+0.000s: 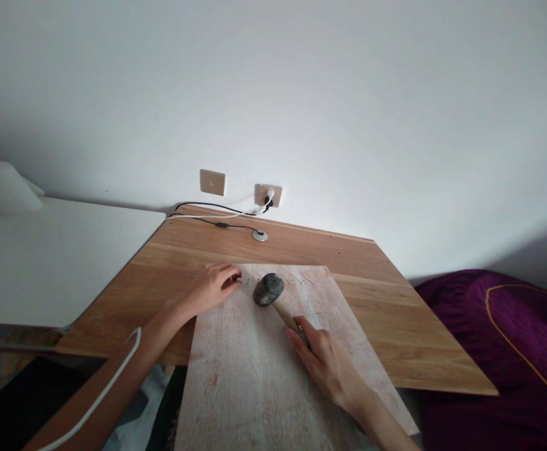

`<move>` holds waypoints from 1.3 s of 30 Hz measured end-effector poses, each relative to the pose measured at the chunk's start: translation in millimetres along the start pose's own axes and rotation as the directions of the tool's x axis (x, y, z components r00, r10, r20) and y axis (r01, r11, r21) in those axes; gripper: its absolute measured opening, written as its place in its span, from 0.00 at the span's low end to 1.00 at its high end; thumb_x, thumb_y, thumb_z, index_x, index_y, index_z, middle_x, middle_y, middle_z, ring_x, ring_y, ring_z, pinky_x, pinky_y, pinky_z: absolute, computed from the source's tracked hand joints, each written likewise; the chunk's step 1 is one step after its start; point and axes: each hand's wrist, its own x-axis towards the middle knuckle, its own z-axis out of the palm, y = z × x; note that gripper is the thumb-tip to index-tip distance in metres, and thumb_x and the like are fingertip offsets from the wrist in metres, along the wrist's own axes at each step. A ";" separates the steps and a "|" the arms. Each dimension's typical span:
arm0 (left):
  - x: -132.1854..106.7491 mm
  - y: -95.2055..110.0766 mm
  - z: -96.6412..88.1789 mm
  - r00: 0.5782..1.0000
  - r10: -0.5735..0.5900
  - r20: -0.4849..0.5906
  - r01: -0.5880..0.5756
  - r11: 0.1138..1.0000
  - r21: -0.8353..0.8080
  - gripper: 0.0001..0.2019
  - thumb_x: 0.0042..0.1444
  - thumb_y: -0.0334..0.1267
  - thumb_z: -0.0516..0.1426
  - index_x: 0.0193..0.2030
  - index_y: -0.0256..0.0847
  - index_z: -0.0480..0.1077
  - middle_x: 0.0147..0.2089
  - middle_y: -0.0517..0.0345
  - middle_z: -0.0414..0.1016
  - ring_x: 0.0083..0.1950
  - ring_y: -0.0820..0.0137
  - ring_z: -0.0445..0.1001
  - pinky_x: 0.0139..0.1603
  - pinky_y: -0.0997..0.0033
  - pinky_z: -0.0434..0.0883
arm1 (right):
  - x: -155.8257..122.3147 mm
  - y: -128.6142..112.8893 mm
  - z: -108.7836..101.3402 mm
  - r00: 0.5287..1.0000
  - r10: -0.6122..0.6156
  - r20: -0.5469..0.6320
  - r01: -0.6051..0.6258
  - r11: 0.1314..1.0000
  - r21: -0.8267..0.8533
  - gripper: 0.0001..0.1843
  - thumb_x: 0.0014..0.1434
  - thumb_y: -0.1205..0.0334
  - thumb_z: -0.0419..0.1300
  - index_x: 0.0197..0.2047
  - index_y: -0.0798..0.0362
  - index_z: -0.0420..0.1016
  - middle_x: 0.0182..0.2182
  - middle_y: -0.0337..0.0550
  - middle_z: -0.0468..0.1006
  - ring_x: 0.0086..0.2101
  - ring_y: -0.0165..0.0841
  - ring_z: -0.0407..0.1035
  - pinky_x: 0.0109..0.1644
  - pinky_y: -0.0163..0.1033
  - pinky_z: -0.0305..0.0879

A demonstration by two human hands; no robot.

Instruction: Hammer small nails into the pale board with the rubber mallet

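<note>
My right hand point(323, 360) is wrapped around the wooden handle of a rubber mallet point(268, 290). Its black head is over the upper part of a pale, worn wooden board point(236, 369). Near the board's upper left corner, my left hand point(217, 287) has its fingertips curled together; whatever they pinch is too small to make out. A row of small thin pieces or marks point(303, 282) runs in a zigzag along the far end of the board, partly hidden behind the mallet head.
The board lies on a wooden table point(395, 332) and overhangs its near edge. Cables point(217, 216) run from a wall socket point(276, 195) along the back, beside a round metal grommet point(260, 235). A white table point(67, 250) adjoins on the left; purple fabric point(494, 338) is at right.
</note>
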 end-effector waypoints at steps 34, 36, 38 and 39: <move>-2.9 2.1 -13.5 0.999 -0.018 -0.040 0.015 0.997 -0.074 0.02 0.60 0.32 0.58 0.38 0.42 0.71 0.40 0.57 0.74 0.43 0.67 0.76 0.46 0.66 0.72 | 9.0 -27.2 -13.6 0.975 0.212 0.070 -0.215 0.976 0.037 0.30 0.73 0.40 0.46 0.63 0.51 0.73 0.34 0.46 0.81 0.39 0.44 0.77 0.44 0.43 0.70; -2.7 1.8 -13.3 0.998 -0.023 -0.051 0.019 0.997 -0.074 0.03 0.59 0.30 0.57 0.38 0.41 0.70 0.40 0.57 0.73 0.42 0.67 0.75 0.45 0.67 0.71 | 8.4 -26.0 -13.1 0.979 0.201 0.044 -0.203 0.978 0.038 0.30 0.73 0.40 0.47 0.63 0.49 0.74 0.36 0.47 0.82 0.40 0.44 0.77 0.45 0.43 0.70; -2.3 2.2 -13.3 0.998 -0.023 -0.064 0.018 0.996 -0.082 0.04 0.58 0.29 0.57 0.37 0.41 0.70 0.39 0.58 0.73 0.42 0.67 0.75 0.45 0.67 0.71 | 8.1 -25.1 -12.4 0.980 0.195 0.040 -0.197 0.979 0.043 0.30 0.73 0.40 0.47 0.63 0.49 0.74 0.36 0.47 0.83 0.41 0.44 0.78 0.46 0.44 0.71; -2.0 2.6 -13.4 0.997 -0.022 -0.070 0.016 0.996 -0.087 0.04 0.58 0.28 0.57 0.37 0.41 0.70 0.39 0.58 0.74 0.41 0.68 0.75 0.45 0.67 0.71 | 8.1 -24.8 -12.1 0.980 0.193 0.046 -0.195 0.980 0.045 0.30 0.73 0.40 0.47 0.63 0.49 0.74 0.36 0.47 0.83 0.40 0.45 0.78 0.45 0.44 0.71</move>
